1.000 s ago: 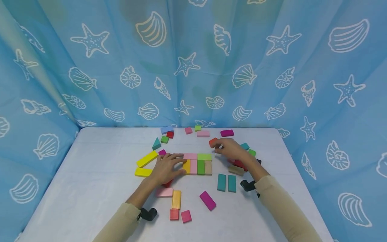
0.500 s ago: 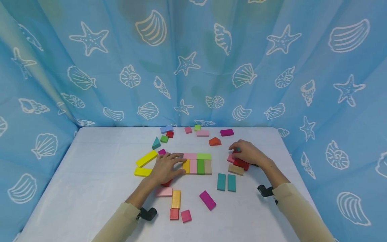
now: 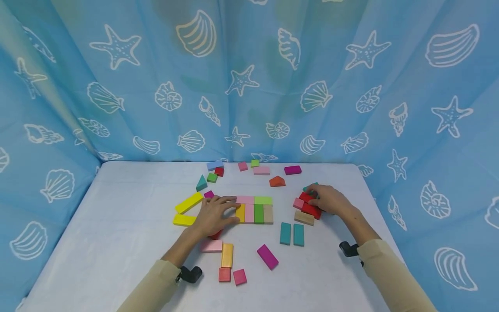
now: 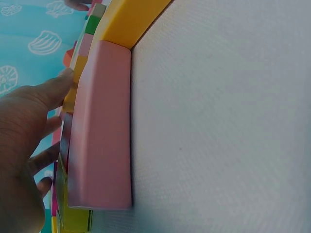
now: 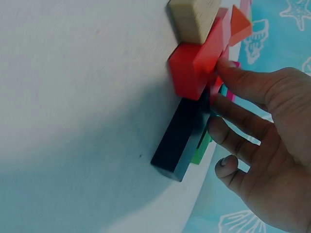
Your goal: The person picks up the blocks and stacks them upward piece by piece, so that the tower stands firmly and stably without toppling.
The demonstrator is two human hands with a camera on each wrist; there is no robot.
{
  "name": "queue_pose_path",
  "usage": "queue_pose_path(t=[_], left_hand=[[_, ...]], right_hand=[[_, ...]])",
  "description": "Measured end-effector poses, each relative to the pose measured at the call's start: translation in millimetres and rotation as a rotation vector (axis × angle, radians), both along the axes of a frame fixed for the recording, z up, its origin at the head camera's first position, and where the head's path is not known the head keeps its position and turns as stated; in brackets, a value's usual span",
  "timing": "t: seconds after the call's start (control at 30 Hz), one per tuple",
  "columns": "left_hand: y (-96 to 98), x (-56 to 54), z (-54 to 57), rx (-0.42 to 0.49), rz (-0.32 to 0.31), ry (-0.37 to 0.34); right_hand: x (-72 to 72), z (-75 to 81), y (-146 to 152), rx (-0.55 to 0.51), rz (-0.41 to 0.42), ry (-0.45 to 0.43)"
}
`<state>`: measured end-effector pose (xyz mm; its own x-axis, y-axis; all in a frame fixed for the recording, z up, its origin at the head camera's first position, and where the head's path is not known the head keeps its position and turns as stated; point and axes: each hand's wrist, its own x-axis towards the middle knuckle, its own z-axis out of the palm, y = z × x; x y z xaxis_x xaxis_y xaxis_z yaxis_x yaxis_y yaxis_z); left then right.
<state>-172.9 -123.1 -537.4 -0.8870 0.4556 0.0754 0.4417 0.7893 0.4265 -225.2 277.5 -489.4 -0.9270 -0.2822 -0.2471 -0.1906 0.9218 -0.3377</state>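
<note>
In the head view, my left hand [image 3: 213, 215] rests at the left end of a flat block assembly, its thumb and index fingertips at the yellow block [image 3: 240, 213]. Beside that block lie a pink block [image 3: 249, 214], a green block [image 3: 259, 214] and a tan block [image 3: 268, 214], topped by a pink and a light green bar. At the right pile my right hand [image 3: 329, 200] has its thumb and index finger around a red block [image 3: 306, 197]; whether they pinch it I cannot tell. A second red block [image 3: 311, 209] lies nearer, and a black block [image 5: 177, 138] shows in the right wrist view.
Two teal blocks [image 3: 286, 234] and a magenta block [image 3: 267, 256] lie in front. An orange block [image 3: 277, 181] sits behind the assembly. Yellow bars [image 3: 189, 203] are at left, with pink and orange blocks [image 3: 227, 255] nearer. Several small blocks line the table's back edge.
My right hand has gone from the orange block, left lying behind the assembly, rightward to the pile of red and teal blocks. My left hand stays in place.
</note>
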Motion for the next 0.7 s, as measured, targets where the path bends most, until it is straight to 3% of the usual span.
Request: queue_pose_path(t=[0.4,0.57,0.7], left_hand=[[1.5,0.9,0.3,-0.005,0.006,0.004],[1.3,1.1,0.5,-0.012,0.005,0.009],[0.4,0.8,0.2,-0.014,-0.001,0.022]], right_hand=[[-7.8,-6.1,8,-0.102,-0.015,-0.098],[-3.7,-2.9,5,-0.116,-0.036,-0.033],[5.6,6.7,-17,-0.212,-0.058,0.015]])
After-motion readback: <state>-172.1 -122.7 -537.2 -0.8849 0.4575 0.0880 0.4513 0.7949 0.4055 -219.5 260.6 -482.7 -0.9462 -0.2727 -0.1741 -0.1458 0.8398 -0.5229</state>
